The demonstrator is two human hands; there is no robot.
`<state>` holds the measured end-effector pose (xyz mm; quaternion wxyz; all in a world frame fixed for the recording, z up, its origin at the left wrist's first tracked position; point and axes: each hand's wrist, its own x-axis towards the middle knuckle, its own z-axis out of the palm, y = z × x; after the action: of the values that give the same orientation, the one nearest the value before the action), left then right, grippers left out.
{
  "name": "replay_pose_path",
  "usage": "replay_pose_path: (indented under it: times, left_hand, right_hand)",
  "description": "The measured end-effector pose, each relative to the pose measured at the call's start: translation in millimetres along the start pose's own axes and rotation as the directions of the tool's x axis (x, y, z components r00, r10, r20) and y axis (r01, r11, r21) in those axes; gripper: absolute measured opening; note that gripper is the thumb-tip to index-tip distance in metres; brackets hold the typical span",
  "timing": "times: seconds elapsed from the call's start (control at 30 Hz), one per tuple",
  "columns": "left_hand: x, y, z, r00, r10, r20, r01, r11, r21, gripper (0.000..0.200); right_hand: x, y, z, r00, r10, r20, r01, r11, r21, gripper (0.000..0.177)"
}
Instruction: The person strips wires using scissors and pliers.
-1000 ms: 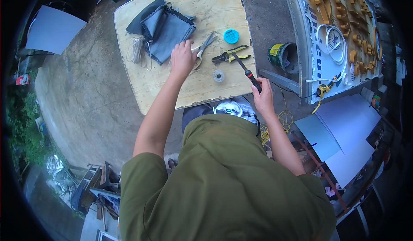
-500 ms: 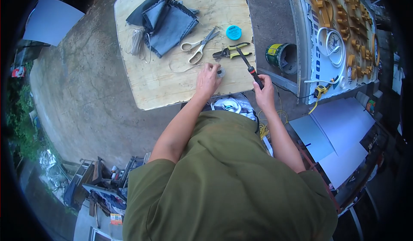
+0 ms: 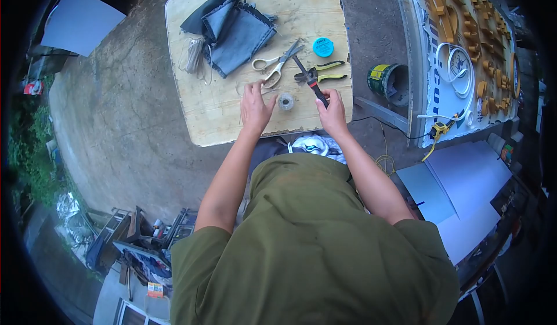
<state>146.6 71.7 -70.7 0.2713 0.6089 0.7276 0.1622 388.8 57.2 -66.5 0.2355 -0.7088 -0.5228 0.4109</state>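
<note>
My left hand [image 3: 255,109] is over the wooden table top [image 3: 203,113], thumb and fingers apart, beside a thin pale wire [image 3: 239,88]. To its right lies a small clear spool [image 3: 285,101]. In my right hand [image 3: 332,113] is a soldering iron [image 3: 314,86] with a black and red handle, its metal end pointing up and left. That end overlaps the view between the white-handled scissors [image 3: 274,74] and the yellow-black wire strippers [image 3: 331,76]. A round turquoise tin [image 3: 323,47] sits above the strippers. Grey-blue cloth [image 3: 241,38] and a bundle of pale cord [image 3: 194,56] lie at upper left.
Right of the table, a green and yellow can [image 3: 380,80] stands on its side or tilted. Beyond it, a board [image 3: 434,93] carries yellow-brown pieces, a white coil [image 3: 454,64] and a tape measure [image 3: 439,130]. A black cable runs from near my right hand toward the board.
My left hand has moved left, away from the spool, and its fingers have spread. My right hand has shifted left and up with the soldering iron, relative to the table. The view has shifted slightly.
</note>
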Motion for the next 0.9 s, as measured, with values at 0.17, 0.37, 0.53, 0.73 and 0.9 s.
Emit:
replay_pose_path:
  times: [0.17, 0.37, 0.53, 0.73, 0.9]
  left_hand:
    - [41.4, 15.3, 15.9, 0.996, 0.053, 0.071, -0.044, 0.990, -0.131, 0.064]
    - [101.6, 83.6, 61.2, 0.983, 0.116, 0.144, -0.064, 0.944, -0.325, 0.078]
    - [131.2, 107.8, 93.3, 0.961, 0.201, 0.190, -0.176, 0.974, -0.140, 0.080]
    - [135.0, 115.2, 98.0, 0.964, 0.239, 0.117, -0.197, 0.937, -0.288, 0.072]
    - [88.4, 128.4, 64.8, 0.908, 0.413, 0.069, -0.323, 0.796, -0.512, 0.076]
  right_hand:
    - [-4.9, -1.9, -18.1, 0.995, 0.017, -0.097, -0.014, 0.999, 0.034, 0.030]
    - [18.5, 11.3, -68.7, 0.980, 0.127, -0.153, -0.070, 0.942, 0.329, 0.021]
    - [17.0, 3.6, -90.1, 0.968, 0.137, -0.210, -0.042, 0.915, 0.402, 0.018]
    - [35.3, 10.7, -88.0, 0.973, 0.093, -0.213, -0.019, 0.945, 0.325, 0.025]
    - [46.0, -31.7, -99.6, 0.987, 0.058, -0.147, -0.019, 0.968, 0.250, 0.040]
